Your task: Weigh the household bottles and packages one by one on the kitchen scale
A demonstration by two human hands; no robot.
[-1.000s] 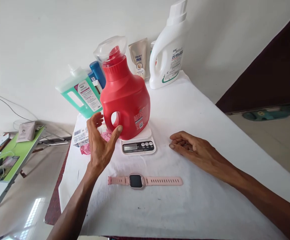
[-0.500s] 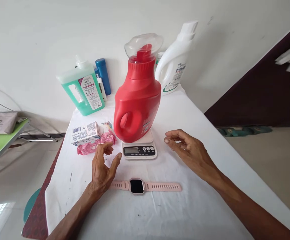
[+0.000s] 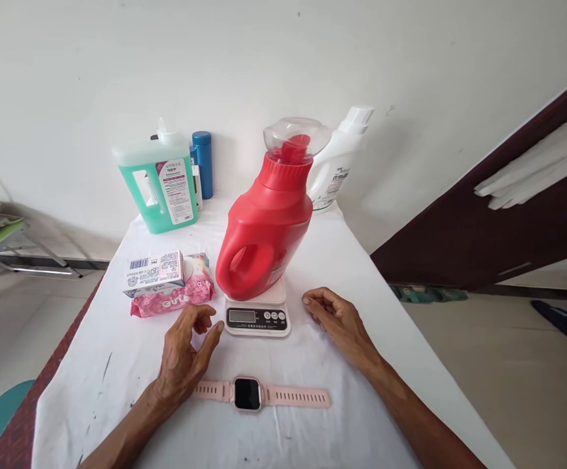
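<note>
A large red detergent jug [image 3: 266, 228] stands on a white digital kitchen scale [image 3: 257, 318]. Its clear cap [image 3: 297, 140] sits on top, with red showing inside. Left of the scale is my left hand [image 3: 186, 352], empty, thumb and fingers apart. Its thumb tip comes close to the scale without holding it. On the other side, my right hand [image 3: 342, 326] hovers or rests by the tablecloth, fingers loosely bent and nothing visible in them. A pink smartwatch [image 3: 247, 394] lies flat in front of the scale, its left strap end partly hidden by my left hand.
A small white box [image 3: 155, 272] lies on a pink wipes packet [image 3: 173, 299] at left. Behind are a green liquid bottle [image 3: 156, 182], a blue flask [image 3: 203, 166] and a white detergent bottle [image 3: 337, 163]. White cloth [image 3: 362, 417] covers the table.
The view has shifted, so the table items sit lower and mostly farther left. Both hands stay on either side of the scale; the right hand's fingers look slightly more gathered. The jug stays on the scale.
</note>
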